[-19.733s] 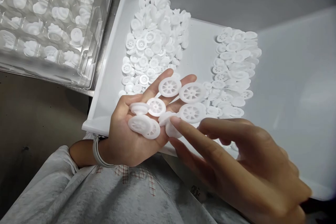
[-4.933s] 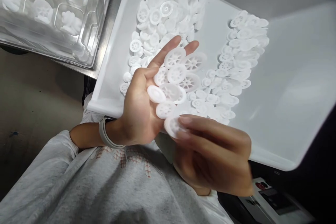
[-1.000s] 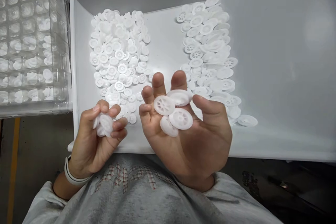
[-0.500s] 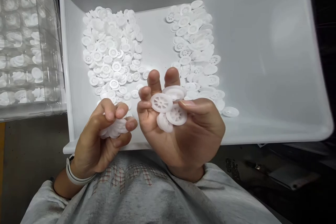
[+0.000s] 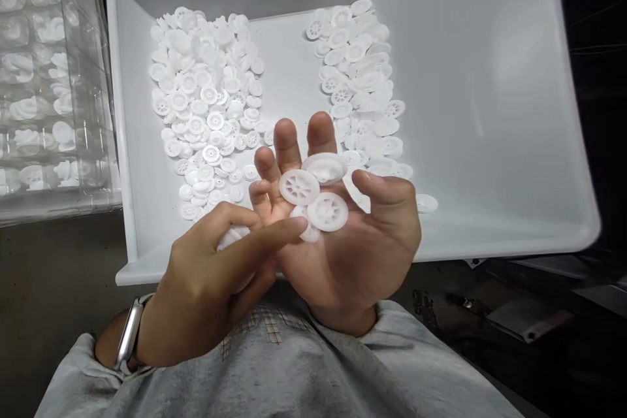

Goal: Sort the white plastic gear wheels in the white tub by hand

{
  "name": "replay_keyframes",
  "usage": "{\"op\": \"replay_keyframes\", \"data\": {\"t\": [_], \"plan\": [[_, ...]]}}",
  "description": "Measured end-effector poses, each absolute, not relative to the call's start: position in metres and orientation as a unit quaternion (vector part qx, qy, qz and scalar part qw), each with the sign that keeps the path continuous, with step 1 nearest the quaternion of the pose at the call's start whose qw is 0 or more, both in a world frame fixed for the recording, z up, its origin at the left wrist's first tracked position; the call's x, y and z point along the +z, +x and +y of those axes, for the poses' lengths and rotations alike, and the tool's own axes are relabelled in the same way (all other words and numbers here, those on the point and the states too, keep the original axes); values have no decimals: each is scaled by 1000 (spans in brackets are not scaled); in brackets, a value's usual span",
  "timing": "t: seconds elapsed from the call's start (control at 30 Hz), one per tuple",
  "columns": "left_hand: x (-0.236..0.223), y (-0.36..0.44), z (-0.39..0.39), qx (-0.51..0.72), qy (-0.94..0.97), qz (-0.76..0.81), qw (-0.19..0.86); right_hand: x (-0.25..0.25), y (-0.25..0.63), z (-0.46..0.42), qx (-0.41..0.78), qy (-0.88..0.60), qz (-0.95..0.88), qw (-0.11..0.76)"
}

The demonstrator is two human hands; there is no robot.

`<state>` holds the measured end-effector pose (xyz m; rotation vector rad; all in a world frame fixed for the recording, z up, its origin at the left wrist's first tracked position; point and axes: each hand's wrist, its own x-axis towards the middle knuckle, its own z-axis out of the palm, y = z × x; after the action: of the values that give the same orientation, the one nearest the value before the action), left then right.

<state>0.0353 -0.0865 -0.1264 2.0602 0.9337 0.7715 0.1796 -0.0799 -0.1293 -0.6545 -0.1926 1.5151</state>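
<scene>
My left hand [image 5: 206,287] curls round several white plastic gears [image 5: 234,236], mostly hidden by its fingers. Its extended index finger touches a small white gear [image 5: 309,231] lying in my right palm. My right hand [image 5: 343,268] is palm up with its fingers spread, and it carries several gears. Among these are a spoked gear [image 5: 299,187], a second spoked gear [image 5: 328,211] and a larger disc-like gear [image 5: 324,168] near the fingertips. The right thumb stands away from the gears.
A white tray [image 5: 490,163] lies below my hands. In it are a left heap of small gears [image 5: 206,91] and a right heap of larger ones [image 5: 362,78]. One loose gear [image 5: 426,203] lies apart. A clear compartmented plastic tray [image 5: 34,104] with white parts stands at left.
My left hand has turned over and moved right, its index finger now reaching into my right palm. The right thumb has lifted off the gears and the fingers have opened wider.
</scene>
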Motion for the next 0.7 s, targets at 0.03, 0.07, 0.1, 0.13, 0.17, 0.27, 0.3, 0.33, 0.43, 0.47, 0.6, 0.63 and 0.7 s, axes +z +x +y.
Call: {"op": "replay_keyframes", "data": {"t": [0.03,0.07,0.1,0.13,0.17,0.27,0.3,0.33,0.43,0.47,0.6,0.63,0.7], "plan": [[-127,36,-87,295,811,366,348,-129,179,-79,675,-283,-80,677],[-129,36,-88,296,815,368,334,-130,179,-79,678,-272,-75,679],[-130,36,-88,298,818,370,323,-130,179,-78,681,-261,-75,680],[-131,36,-88,302,820,370,315,-130,179,-78,685,-257,-75,678],[-131,36,-89,304,821,370,310,-131,179,-79,686,-259,-77,675],[-131,37,-89,309,825,368,296,-133,178,-79,679,-276,-89,675],[-131,37,-89,312,827,367,291,-134,178,-79,678,-278,-88,675],[-130,38,-88,316,827,366,287,-135,178,-80,679,-277,-85,675],[-128,38,-87,329,823,365,284,-137,178,-80,692,-263,-87,667],[-127,38,-86,330,820,369,287,-138,179,-80,697,-253,-93,665],[-125,39,-84,336,809,396,277,-138,180,-80,711,-243,-98,653],[-124,40,-83,335,810,403,263,-138,179,-79,713,-251,-95,648],[-123,42,-82,329,818,413,230,-139,179,-79,710,-259,-93,648]]}}
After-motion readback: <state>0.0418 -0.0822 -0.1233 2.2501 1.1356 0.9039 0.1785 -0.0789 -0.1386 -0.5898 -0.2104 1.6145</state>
